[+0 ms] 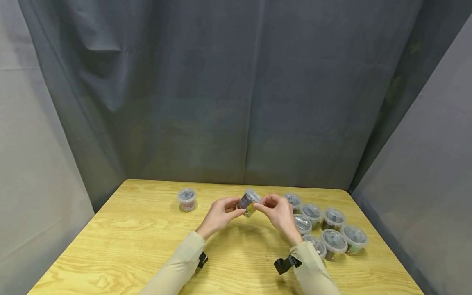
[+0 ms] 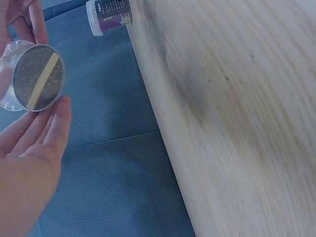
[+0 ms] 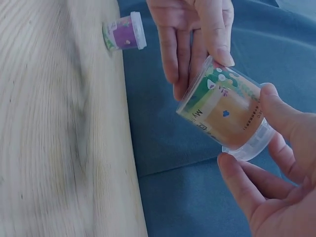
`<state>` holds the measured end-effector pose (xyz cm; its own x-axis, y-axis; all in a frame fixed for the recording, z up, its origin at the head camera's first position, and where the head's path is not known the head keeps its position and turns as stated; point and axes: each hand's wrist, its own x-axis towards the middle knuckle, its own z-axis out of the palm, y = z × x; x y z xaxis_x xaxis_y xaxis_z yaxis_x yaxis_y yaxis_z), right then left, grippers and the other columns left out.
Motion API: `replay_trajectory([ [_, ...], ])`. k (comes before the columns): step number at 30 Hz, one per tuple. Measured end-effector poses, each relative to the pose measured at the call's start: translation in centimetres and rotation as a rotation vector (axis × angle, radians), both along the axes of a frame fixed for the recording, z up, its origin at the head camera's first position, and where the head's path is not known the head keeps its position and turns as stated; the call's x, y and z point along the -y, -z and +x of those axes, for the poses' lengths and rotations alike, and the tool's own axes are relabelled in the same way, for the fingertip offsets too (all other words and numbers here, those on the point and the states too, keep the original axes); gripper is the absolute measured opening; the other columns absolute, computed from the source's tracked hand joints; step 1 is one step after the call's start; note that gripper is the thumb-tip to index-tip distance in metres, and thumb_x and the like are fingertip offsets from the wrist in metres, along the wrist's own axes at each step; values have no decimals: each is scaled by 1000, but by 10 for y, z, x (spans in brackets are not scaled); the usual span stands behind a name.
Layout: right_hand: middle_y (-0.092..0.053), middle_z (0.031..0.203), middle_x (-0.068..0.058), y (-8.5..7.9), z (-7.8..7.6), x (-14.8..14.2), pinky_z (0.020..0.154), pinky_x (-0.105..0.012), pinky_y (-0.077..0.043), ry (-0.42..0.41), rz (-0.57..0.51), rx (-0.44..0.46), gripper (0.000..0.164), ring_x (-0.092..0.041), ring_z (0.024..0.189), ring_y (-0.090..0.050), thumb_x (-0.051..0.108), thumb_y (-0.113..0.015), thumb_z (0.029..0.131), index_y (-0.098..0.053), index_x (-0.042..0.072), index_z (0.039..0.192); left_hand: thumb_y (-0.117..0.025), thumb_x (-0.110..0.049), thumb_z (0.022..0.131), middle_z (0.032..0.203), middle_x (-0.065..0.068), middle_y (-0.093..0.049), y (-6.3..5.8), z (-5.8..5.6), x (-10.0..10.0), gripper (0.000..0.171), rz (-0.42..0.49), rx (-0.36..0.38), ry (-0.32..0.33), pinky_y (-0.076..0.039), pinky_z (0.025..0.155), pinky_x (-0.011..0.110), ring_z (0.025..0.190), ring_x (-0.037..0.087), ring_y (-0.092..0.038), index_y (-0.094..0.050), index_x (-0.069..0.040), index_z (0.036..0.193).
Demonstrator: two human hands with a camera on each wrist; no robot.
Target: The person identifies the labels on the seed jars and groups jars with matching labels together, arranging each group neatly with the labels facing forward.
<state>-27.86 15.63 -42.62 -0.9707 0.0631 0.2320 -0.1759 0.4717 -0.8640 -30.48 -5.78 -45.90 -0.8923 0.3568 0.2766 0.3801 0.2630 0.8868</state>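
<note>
A small lidded plastic tub (image 1: 248,203) is held tilted above the middle of the table between both hands. My left hand (image 1: 220,214) grips it near its base, with the thumb against the side in the right wrist view. Around the lid end, my right hand (image 1: 277,212) pinches the tub with thumb and fingers. The label shows green, yellow and printed text in the right wrist view. Facing the left wrist view is the tub's clear base (image 2: 39,78), with dark contents and a pale strip behind it.
One lidded tub (image 1: 187,200) with a purple label stands apart at the back left. Several more lidded tubs (image 1: 333,241) are grouped on the right, beside my right forearm. The wooden table (image 1: 121,241) ends at the back before a grey curtain (image 1: 206,102).
</note>
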Motion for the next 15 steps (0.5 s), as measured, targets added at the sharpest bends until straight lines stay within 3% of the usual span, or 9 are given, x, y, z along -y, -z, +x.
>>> replay_trajectory([
  [8, -72, 95, -3, 1, 1, 4, 82, -32, -55, -40, -55, 52, 24, -15, 92, -67, 29, -82, 80, -69, 13, 93, -76, -27, 87, 125, 15, -66, 3, 2, 5, 55, 69, 41, 13, -55, 95, 31, 111, 26, -66, -58, -4, 133],
  [11, -71, 94, -1, 0, 0, 4, 80, -30, -52, -47, -29, 82, 28, -15, 90, -65, 37, -81, 80, -69, 14, 91, -78, -25, 85, 124, 13, -67, 7, 3, 5, 52, 74, 9, 3, -55, 95, 35, 110, 26, -67, -61, -6, 130],
  [15, -69, 91, -1, -5, 0, 5, 72, -29, -46, -17, 20, 89, 40, -16, 84, -60, 54, -77, 78, -68, 16, 87, -80, -28, 83, 121, 10, -68, 9, 1, 2, 50, 33, -105, -34, -56, 95, 40, 108, 26, -68, -64, -10, 127],
])
